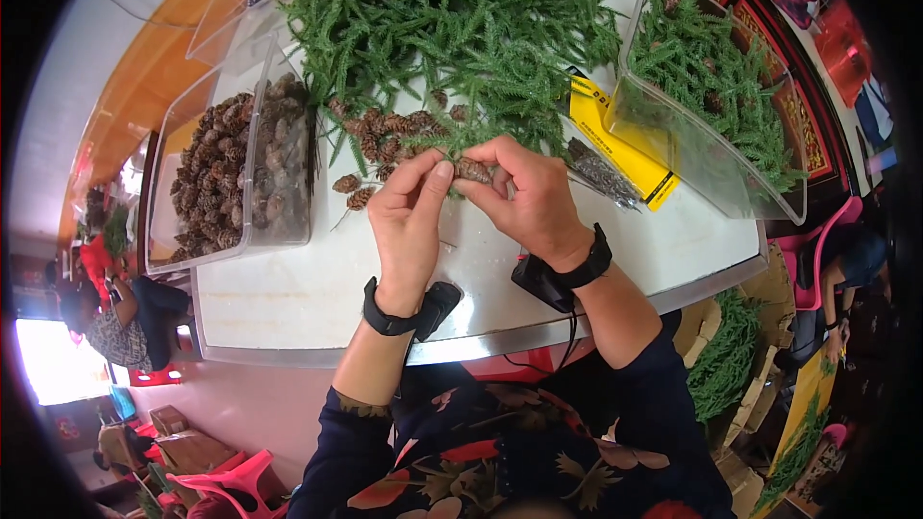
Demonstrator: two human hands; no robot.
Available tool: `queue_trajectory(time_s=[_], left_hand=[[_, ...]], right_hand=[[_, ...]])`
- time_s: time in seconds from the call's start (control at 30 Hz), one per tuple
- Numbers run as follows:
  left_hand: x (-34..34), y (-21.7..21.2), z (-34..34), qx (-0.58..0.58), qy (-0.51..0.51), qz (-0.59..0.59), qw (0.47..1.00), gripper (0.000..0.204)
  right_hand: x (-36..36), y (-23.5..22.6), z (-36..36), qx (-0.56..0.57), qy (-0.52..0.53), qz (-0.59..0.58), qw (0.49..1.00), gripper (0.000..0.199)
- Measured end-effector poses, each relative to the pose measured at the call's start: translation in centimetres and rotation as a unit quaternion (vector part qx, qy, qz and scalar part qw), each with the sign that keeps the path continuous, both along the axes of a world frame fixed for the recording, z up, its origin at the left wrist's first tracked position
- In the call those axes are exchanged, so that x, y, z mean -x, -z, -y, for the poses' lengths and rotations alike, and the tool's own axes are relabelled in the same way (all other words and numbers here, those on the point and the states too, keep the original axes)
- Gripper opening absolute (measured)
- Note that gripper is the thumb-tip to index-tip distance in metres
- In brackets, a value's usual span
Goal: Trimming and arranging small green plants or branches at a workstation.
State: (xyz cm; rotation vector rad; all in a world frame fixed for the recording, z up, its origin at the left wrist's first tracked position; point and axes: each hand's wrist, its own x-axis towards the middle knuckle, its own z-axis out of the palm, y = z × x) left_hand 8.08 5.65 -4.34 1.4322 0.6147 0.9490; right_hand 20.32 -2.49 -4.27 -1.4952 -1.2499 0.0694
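1. Head view: sitting at white marble-look tabletop (317, 298), heaped green artificial fir sprigs (461, 29) lying within reach.
2. Pinching small brown pine cone (473, 170) between left hand (409, 221) and right hand (534, 202), both closed narrowly on it above the table, steadying it.
3. Keeping clear plastic bin of cones (240, 163) just left.

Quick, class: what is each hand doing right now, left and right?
Left hand: closed, fingertips pinching one end of a small pine cone.
Right hand: closed, gripping the same pine cone from the other side.
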Motion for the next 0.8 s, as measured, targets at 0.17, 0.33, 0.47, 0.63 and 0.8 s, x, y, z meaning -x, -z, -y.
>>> queue_trajectory(time_s=[0.17, 0.33, 0.47, 0.63, 0.8], left_hand=[[0.5, -0.9, 0.5, -0.052, -0.004, -0.007, 0.999, 0.015], [1.6, -2.8, 2.0, -0.169, -0.047, -0.029, 0.984, 0.014], [3.5, -3.0, 2.9, -0.131, -0.041, -0.014, 0.990, 0.013], [5.2, -2.8, 3.9, -0.011, 0.014, 0.008, 1.000, 0.013], [6.1, -2.9, 6.4, -0.061, -0.022, -0.045, 0.997, 0.012]], right_hand=[[0.7, -1.1, 0.7, -0.015, 0.005, 0.035, 0.999, 0.025], [2.5, -2.7, 1.5, -0.046, 0.008, 0.062, 0.997, 0.026], [4.6, -3.0, 2.4, -0.067, 0.016, 0.060, 0.996, 0.025], [6.4, -2.8, 4.2, -0.061, 0.034, 0.064, 0.996, 0.024], [8.2, -3.4, 6.3, -0.028, 0.082, 0.136, 0.987, 0.025]])
